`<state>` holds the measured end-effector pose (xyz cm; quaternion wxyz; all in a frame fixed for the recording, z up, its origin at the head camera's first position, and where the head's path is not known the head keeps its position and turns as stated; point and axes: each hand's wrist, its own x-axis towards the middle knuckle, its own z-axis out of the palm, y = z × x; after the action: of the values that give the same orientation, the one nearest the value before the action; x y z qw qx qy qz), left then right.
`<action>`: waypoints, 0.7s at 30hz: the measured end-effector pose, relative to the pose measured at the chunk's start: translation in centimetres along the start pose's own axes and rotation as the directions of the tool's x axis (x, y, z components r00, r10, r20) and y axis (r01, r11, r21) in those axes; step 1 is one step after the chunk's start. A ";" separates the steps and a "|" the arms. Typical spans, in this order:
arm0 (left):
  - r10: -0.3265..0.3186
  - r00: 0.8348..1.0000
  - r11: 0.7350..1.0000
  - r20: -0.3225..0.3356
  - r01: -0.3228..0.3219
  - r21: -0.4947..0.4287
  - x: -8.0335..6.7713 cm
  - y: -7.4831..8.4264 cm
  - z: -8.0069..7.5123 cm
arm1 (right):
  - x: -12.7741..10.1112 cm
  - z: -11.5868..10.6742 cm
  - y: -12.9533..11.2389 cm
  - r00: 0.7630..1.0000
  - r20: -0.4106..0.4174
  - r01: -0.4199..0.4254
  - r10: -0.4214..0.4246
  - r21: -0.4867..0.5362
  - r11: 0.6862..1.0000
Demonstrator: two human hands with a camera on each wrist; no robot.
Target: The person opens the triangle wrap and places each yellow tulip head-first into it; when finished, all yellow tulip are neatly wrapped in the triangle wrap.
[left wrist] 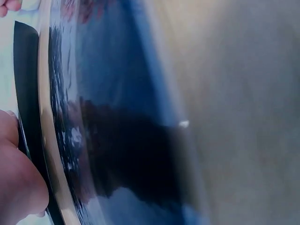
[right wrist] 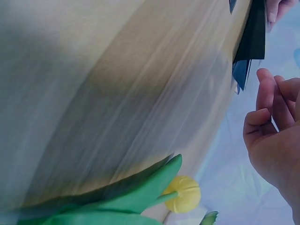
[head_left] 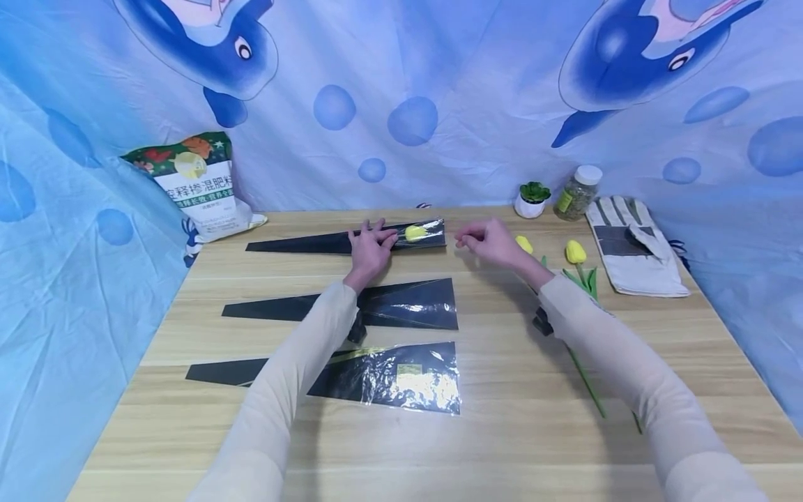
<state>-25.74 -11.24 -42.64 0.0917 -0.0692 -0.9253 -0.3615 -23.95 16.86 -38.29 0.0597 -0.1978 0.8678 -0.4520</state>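
Three black-and-clear flower sleeves lie in a row on the wooden table. The far sleeve holds a yellow tulip head near its wide end. My left hand rests flat on that sleeve with straight fingers, just left of the bloom. In the left wrist view the glossy sleeve fills the frame beside my hand. My right hand hovers just right of the sleeve's wide end, fingers loosely curled and holding nothing. The right wrist view shows this hand, the sleeve corner and a yellow tulip.
Two more yellow tulips with green stems lie right of my right arm. A work glove, a jar and a small potted plant stand at the back right. A fertiliser bag leans at the back left.
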 end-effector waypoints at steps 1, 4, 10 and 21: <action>0.003 1.000 1.000 -0.002 -0.003 0.004 0.1 0.0 0.1 | -0.2 0.0 0.0 1.000 0.000 0.012 -0.012 -0.014 1.000; 0.004 1.000 1.000 -0.005 -0.004 0.010 0.2 -0.1 0.2 | -0.8 -0.1 -0.3 0.999 -0.005 0.041 -0.042 -0.053 0.998; -0.004 1.000 0.999 -0.010 0.004 0.032 0.5 -0.3 0.2 | -1.5 0.0 -0.3 0.997 0.004 0.083 -0.083 -0.092 0.992; 0.008 1.000 0.998 -0.004 -0.007 0.057 0.6 0.1 0.1 | -2.4 0.1 0.4 0.995 0.014 0.104 -0.103 -0.120 0.987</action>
<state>-26.36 -11.09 -42.53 0.0972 -0.0692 -0.9348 -0.3346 -21.82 17.92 -38.85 0.0275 -0.2473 0.8818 -0.4007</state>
